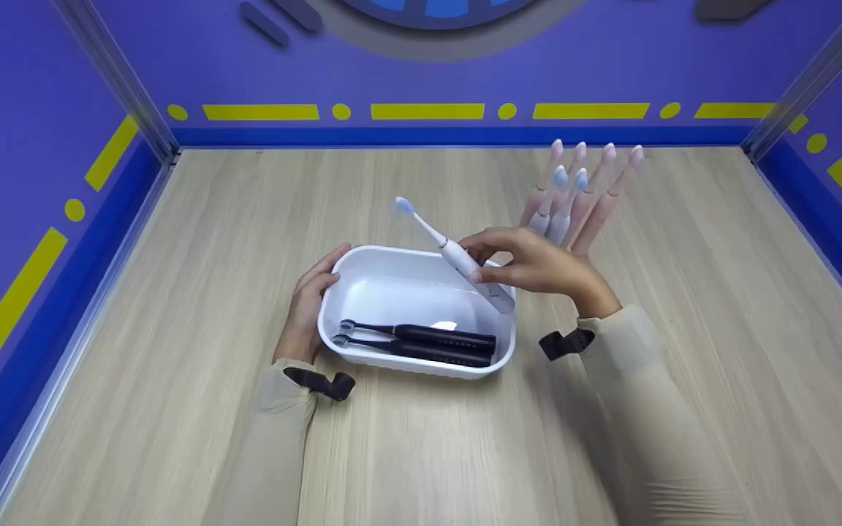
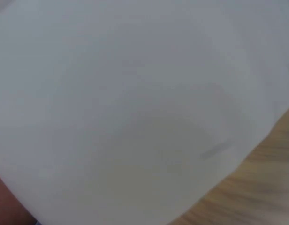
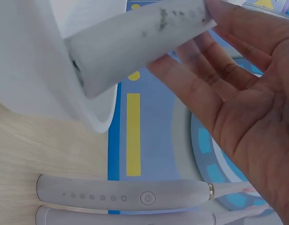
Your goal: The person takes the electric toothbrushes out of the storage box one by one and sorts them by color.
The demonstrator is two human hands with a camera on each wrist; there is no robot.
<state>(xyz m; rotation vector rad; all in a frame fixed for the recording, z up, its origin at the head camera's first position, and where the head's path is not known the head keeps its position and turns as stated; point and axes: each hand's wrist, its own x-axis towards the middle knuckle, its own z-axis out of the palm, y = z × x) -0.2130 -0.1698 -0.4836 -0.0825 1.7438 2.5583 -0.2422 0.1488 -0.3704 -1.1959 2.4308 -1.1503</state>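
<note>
In the head view my right hand (image 1: pixel 538 261) pinches a white electric toothbrush (image 1: pixel 457 257) between thumb and fingers. The brush is tilted over the right side of a white plastic basin (image 1: pixel 384 292), its pale blue head pointing up and left. Two black electric toothbrushes (image 1: pixel 446 337) lie side by side along the basin's near side. My left hand (image 1: pixel 309 307) grips the basin's left end, thumb over the rim. In the right wrist view, the handle base of the held toothbrush (image 3: pixel 135 44) is beside the basin wall (image 3: pixel 27 56). The basin's outside (image 2: pixel 135 93) fills the left wrist view.
Behind my right hand stand several pink electric toothbrushes (image 1: pixel 599 212) and two white ones (image 1: pixel 559 225) with blue heads, upright on the wooden table (image 1: pixel 245 219). Blue panels (image 1: pixel 428 80) with yellow markings wall the table at the back and both sides.
</note>
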